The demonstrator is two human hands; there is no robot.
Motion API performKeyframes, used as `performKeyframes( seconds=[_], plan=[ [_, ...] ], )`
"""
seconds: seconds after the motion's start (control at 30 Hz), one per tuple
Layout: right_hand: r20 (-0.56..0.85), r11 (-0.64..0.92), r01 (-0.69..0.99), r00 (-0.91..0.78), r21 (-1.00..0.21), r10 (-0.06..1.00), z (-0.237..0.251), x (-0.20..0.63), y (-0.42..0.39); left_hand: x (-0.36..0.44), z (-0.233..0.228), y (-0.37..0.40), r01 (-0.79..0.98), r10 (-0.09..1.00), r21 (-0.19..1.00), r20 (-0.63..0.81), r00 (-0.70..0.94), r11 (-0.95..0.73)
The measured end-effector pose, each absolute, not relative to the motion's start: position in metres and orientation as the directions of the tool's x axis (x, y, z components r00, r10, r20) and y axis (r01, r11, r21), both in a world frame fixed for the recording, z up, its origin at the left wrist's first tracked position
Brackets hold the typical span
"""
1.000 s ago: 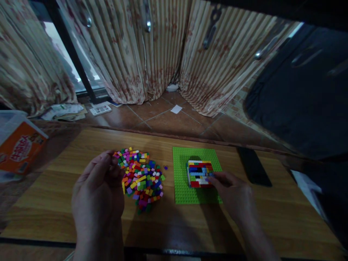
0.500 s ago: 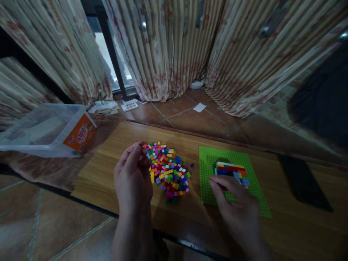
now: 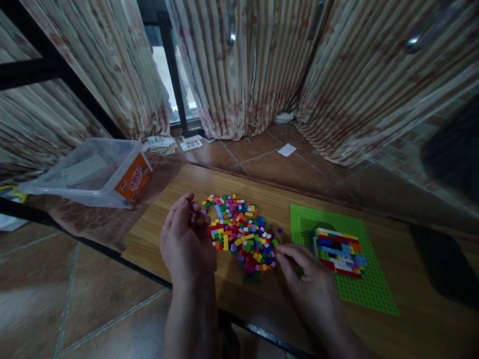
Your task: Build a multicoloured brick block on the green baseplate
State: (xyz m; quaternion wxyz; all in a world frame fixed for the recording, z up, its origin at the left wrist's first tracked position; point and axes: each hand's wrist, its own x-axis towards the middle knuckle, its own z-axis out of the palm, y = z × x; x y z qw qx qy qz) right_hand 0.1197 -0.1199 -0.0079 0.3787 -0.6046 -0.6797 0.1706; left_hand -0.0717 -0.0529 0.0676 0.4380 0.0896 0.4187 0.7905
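The left hand [image 3: 185, 242] hovers at the left edge of the heap of small multicoloured plastic bricks [image 3: 241, 234], fingers curled in toward the thumb; whether they pinch a brick I cannot tell. The right hand [image 3: 312, 284] reaches to the heap's right edge, its fingers [image 3: 286, 254] extended and loosely together, holding nothing visible. Just right sits the flat green studded baseplate [image 3: 370, 289] carrying a small layered brick block [image 3: 340, 252], on the wooden bench [image 3: 168, 224]. A sweeping wrist could likely scatter loose bricks off the bench's near edge onto the tiled floor [image 3: 56, 294]
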Motion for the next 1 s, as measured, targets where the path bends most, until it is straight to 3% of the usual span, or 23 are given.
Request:
performKeyframes(
  seconds=[0.33,0.6,1.0],
  plan=[
    [0.268,0.134,0.711,0.079,-0.690,0.960,-0.007,0.119,-0.111,-0.082,0.065,-0.051,-0.646,0.747,0.709,-0.258,-0.613,-0.285],
    [0.234,0.166,0.732,-0.009,-0.661,0.972,0.001,0.107,-0.092,-0.085,0.067,-0.048,-0.694,0.743,0.666,-0.312,-0.592,-0.274],
    [0.162,0.150,0.758,-0.059,-0.635,0.985,-0.001,0.108,-0.079,-0.088,0.072,-0.046,-0.657,0.739,0.717,-0.309,-0.599,-0.233]
  ],
)
